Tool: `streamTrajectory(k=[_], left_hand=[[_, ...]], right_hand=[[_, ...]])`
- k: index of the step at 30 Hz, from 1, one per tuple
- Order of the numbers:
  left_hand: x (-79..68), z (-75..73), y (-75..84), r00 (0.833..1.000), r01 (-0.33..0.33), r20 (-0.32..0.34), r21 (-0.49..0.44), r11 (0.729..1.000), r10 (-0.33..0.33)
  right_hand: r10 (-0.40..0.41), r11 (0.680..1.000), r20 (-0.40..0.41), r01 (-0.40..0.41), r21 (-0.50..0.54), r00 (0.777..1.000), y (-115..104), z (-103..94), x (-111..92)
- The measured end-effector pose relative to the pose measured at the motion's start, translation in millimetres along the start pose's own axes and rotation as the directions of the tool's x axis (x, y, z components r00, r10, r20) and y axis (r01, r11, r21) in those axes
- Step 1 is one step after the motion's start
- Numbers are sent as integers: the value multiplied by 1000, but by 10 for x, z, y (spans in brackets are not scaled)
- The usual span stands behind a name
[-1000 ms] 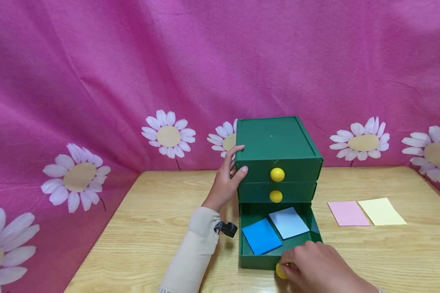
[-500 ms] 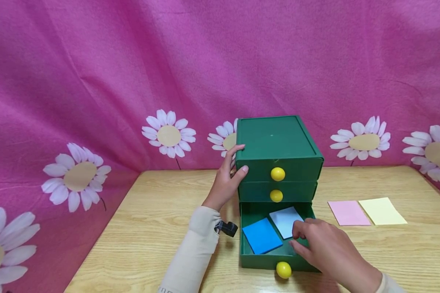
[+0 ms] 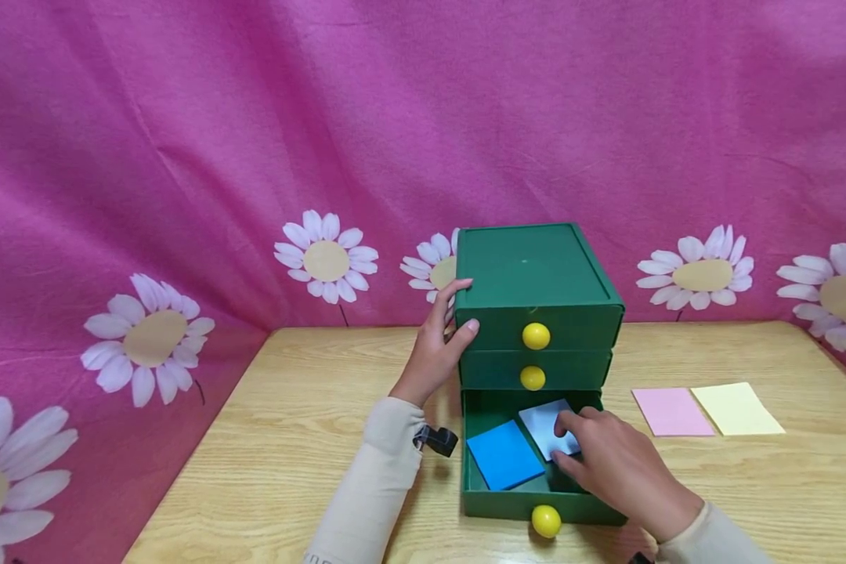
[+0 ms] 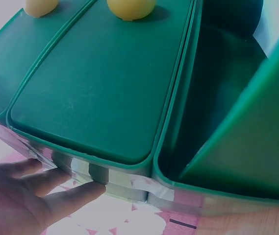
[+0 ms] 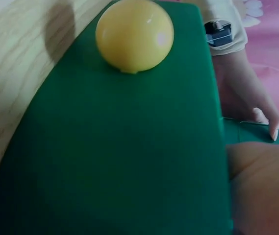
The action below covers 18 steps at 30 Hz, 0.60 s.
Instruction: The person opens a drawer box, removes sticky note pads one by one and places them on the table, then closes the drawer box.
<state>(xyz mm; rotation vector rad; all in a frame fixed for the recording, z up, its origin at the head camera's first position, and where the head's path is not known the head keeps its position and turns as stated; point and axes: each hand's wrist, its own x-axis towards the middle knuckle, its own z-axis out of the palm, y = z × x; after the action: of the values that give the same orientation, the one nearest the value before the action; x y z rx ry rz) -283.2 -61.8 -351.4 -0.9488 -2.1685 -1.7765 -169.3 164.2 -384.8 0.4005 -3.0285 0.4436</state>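
Observation:
A green drawer cabinet (image 3: 529,266) with yellow knobs stands on the table, its bottom drawer (image 3: 507,505) pulled out. Inside that drawer lie a bright blue sticky note pad (image 3: 505,456) and a pale blue sticky note pad (image 3: 541,427). My left hand (image 3: 433,352) rests against the cabinet's left side, thumb on the front edge; in the left wrist view its fingers (image 4: 75,198) lie extended along the side wall. Over the drawer's right part is my right hand (image 3: 613,458), thumb and index apart above the pale blue pad, partly covering it.
To the right of the cabinet, a pink sticky note pad (image 3: 672,412) and a pale yellow one (image 3: 738,408) lie side by side on the wooden table (image 3: 310,439). Behind hangs a magenta cloth (image 3: 423,117) printed with white daisies.
My right hand has let go of the bottom drawer's knob and moved up and over into the drawer, to the pale blue pad. The left hand has stayed at the cabinet's side.

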Motion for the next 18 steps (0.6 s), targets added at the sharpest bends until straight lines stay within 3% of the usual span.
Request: streamTrajectory(k=[4,11,15,18], left_hand=[[-12,-2,82,1000,7,8,-5,1000,-7],[47,6,-183,1000,5,0,18,1000,-5],[50,9,-227,1000,-8,1,17,1000,8],[22,-9,-68,1000,0,10,5,1000,0]], right_hand=[[6,1000,1,-6,-12,1000,10,13,42],[16,999,41,-15,-34,999,-4,27,125],[21,997,80,-14,-79,997,-7,57,171],[21,993,88,-11,-118,996,-4,93,210]])
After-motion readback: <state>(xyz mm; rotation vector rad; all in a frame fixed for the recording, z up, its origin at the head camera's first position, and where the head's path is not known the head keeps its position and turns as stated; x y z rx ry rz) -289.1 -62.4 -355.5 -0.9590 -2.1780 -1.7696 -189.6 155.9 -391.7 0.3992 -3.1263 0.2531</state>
